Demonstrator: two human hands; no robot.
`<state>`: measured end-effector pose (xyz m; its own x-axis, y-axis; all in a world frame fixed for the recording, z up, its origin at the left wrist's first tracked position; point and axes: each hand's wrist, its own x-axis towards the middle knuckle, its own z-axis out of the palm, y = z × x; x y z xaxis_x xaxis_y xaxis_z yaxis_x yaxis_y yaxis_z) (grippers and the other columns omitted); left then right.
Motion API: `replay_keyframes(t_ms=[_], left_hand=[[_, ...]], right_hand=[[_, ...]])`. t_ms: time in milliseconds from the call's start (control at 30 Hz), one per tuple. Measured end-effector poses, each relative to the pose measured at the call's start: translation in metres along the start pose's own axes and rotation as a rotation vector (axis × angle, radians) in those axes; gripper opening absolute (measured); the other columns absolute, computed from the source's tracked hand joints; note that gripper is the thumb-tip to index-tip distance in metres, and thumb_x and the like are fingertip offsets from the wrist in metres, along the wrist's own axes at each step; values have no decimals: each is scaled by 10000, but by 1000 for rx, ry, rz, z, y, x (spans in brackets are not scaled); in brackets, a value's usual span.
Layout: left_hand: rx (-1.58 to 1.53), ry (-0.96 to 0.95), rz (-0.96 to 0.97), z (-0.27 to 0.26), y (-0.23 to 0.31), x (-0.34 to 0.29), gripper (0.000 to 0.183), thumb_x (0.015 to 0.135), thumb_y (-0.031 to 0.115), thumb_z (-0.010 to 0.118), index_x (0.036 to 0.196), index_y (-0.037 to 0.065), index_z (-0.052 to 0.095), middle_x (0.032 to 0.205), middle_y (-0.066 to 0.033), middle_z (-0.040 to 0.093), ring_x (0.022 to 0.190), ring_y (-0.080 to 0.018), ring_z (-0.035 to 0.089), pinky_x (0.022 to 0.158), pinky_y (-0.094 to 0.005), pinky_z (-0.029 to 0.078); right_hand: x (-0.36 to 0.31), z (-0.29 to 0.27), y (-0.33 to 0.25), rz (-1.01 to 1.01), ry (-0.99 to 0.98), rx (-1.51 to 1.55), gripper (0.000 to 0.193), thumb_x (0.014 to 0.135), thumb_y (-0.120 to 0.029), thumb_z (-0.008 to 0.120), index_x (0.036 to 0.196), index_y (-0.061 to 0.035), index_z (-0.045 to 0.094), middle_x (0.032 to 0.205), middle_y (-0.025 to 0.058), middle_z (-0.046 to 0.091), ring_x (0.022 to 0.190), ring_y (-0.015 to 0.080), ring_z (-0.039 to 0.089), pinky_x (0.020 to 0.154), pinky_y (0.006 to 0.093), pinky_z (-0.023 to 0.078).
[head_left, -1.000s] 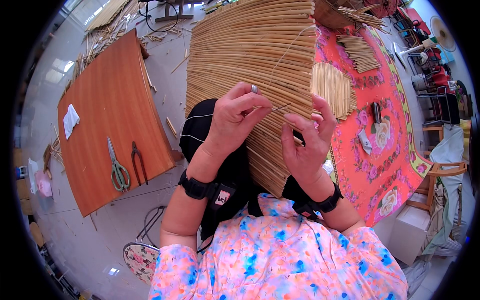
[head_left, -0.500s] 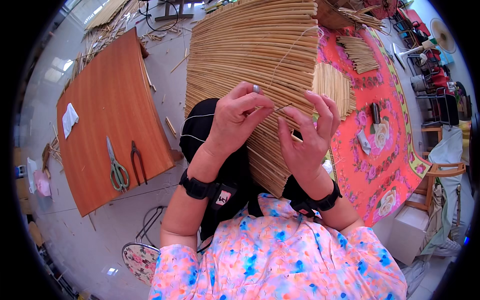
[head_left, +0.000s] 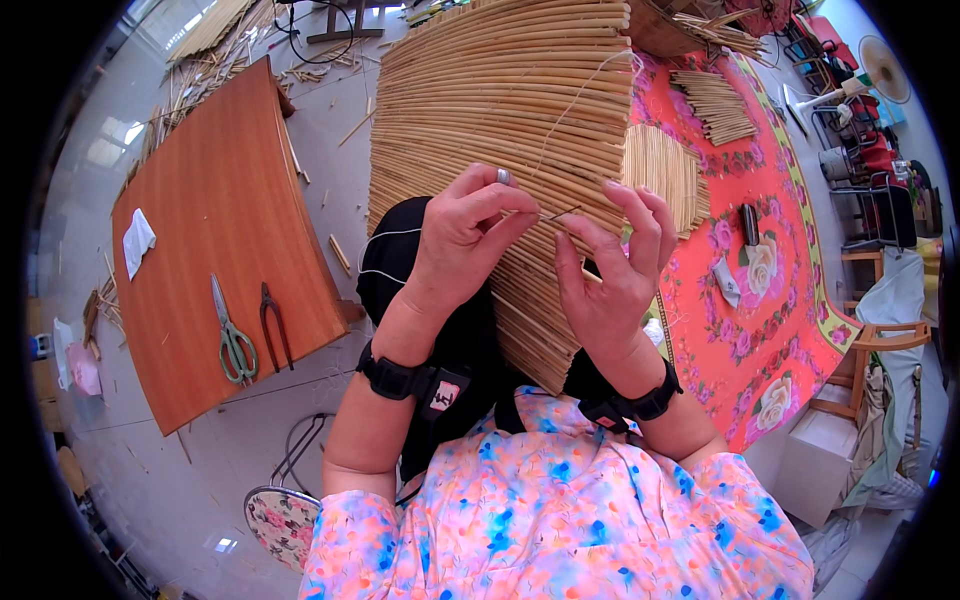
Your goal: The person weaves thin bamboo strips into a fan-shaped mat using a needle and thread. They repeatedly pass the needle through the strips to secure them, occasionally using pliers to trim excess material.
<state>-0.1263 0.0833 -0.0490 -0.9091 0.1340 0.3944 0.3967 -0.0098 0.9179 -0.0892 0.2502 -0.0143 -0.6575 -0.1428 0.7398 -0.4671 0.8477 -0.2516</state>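
Note:
In front of my lap stands a mat of pale reed sticks (head_left: pixel 500 90) laid side by side. My left hand (head_left: pixel 462 235), with a ring on it, pinches a thin dark needle (head_left: pixel 565 213) near one end, and a short white bit shows at its fingertips. My right hand (head_left: pixel 620 260) is close by on the right; its index fingertip is at the needle, its thumb stands a little apart, and its other fingers are raised. White thread (head_left: pixel 560 120) crosses the mat from its right edge down towards my hands. Another strand loops over my black-clad knee (head_left: pixel 393 250).
To the left is a brown wooden board (head_left: pixel 220 210) with green-handled scissors (head_left: pixel 235 345), dark pliers (head_left: pixel 272 325) and a white cloth (head_left: pixel 138 243). On the right, a red floral sheet (head_left: pixel 745 330) holds stick bundles (head_left: pixel 715 105). Loose sticks litter the floor. A fan (head_left: pixel 884 72) stands far right.
The view has shifted very slightly. Both hands keep almost the same pose, with the needle still between them.

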Motion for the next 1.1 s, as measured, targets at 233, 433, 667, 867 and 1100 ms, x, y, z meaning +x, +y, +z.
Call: replay_keyframes(t_ms=[233,433,667,867,1100], left_hand=[[4,0,-10,1,0,0,126,821,-7,743,932,36,702,920,-43,569,671,-88,557,587,-216,441],[28,10,18,0,-1,-1,133,821,-3,748,941,36,706,934,-50,571,675,-90,561,590,-216,443],[20,0,28,1,-2,-1,137,822,-20,741,944,28,703,961,-49,574,703,-82,573,608,-211,453],[78,-35,33,-1,0,0,150,818,-57,730,943,18,697,997,-43,583,716,-64,581,631,-198,462],[46,-32,19,0,1,0,142,820,-54,731,937,18,692,989,-38,579,709,-62,574,615,-198,457]], right_hand=[[0,2,0,-2,13,11,264,678,-22,782,925,-97,726,1223,90,606,1180,371,505,987,441,430],[0,1,0,2,13,18,262,679,-16,780,925,-91,730,1217,94,611,1176,370,510,983,444,437],[1,1,0,-2,9,12,249,690,-19,779,924,-87,727,1218,94,610,1173,369,511,984,444,437],[1,1,-1,-5,12,13,246,698,-27,781,928,-95,725,1216,90,612,1173,369,511,984,443,437],[2,-1,-2,-3,9,8,249,699,-29,782,932,-100,728,1209,86,619,1177,368,508,984,439,436]])
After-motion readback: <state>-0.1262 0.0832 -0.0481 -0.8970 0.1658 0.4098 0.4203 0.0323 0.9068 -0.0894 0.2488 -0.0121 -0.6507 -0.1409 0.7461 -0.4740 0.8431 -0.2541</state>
